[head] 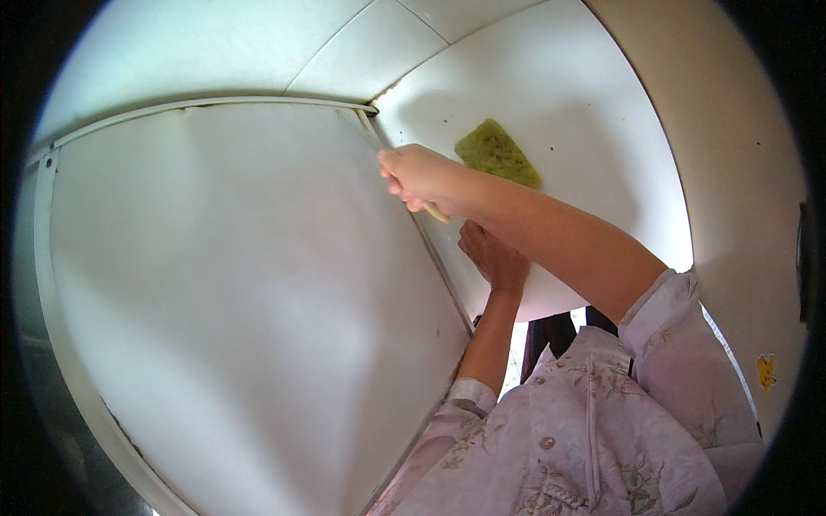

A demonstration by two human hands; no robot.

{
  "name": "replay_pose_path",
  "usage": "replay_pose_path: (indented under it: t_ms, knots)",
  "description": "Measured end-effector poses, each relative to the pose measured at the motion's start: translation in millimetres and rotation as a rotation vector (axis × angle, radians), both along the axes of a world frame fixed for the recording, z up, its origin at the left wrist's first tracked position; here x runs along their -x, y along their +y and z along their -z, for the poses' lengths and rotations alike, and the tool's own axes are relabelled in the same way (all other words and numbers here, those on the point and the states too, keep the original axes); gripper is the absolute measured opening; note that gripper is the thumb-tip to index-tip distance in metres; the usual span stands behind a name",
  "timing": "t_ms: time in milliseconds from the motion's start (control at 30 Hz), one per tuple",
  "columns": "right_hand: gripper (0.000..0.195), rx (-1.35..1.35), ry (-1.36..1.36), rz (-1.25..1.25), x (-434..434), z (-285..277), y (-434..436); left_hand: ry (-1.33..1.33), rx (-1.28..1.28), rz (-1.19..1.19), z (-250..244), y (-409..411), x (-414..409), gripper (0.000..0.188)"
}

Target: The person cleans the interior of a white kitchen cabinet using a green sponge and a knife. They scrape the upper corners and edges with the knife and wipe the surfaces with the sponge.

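Observation:
My right hand (419,177) is closed around a pale stick-like handle (437,213), at the edge of a large white panel (245,271). Only the lower end of the handle shows below the fist; its other end is hidden. Below my right forearm, my left hand (493,255) rests on or just over the white surface (581,142) with its fingers curled. Whether it holds anything is hidden. Just beyond my right wrist lies a yellow-green scouring pad (497,153), partly covered by the forearm. A few dark specks dot the surface around it.
Pale tiled wall (310,45) meets the panel and the white surface at the back. A narrow framed edge (429,238) runs between the two. To the right stands a beige upright panel (742,193) with a small yellow mark (766,371).

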State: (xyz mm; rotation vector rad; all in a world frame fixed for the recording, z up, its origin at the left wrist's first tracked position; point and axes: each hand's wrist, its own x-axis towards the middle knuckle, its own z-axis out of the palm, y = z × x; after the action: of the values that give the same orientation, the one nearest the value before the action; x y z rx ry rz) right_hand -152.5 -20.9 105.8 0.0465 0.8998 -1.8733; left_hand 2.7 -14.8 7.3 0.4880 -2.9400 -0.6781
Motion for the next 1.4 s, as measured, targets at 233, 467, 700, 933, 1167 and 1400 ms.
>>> replay_pose_path:
  t_ms: [233, 467, 700, 933, 1167, 1400]
  knots:
    - [0.025, -0.28, 0.264, 0.169, -7.2, 5.8, 7.8, -0.047, 0.041, 0.028, -8.9, -0.1, 2.3, 0.052]
    - [0.029, -0.526, 0.747, 0.265, -1.7, 17.3, 8.4, 0.092, 0.042, 0.068, -7.4, -0.9, -0.5, 0.045]
    - [0.034, -0.527, 0.953, 0.39, 12.1, -8.9, 6.5, 0.038, 0.017, 0.04, -16.1, 0.3, 1.3, 0.042]
    - [0.034, -0.51, 0.935, 0.351, 20.9, -13.3, -1.4, 0.091, 0.023, 0.035, -11.7, 1.8, -0.1, 0.043]
    - [0.031, -0.478, 0.894, 0.344, 11.6, -12.0, -3.9, 0.01, -0.065, -0.019, -12.1, 1.8, -0.4, 0.047]
    - [0.031, -0.558, 0.838, 0.342, 6.7, 7.0, -5.0, 0.032, -0.019, 0.029, -8.3, -0.2, -3.3, 0.05]
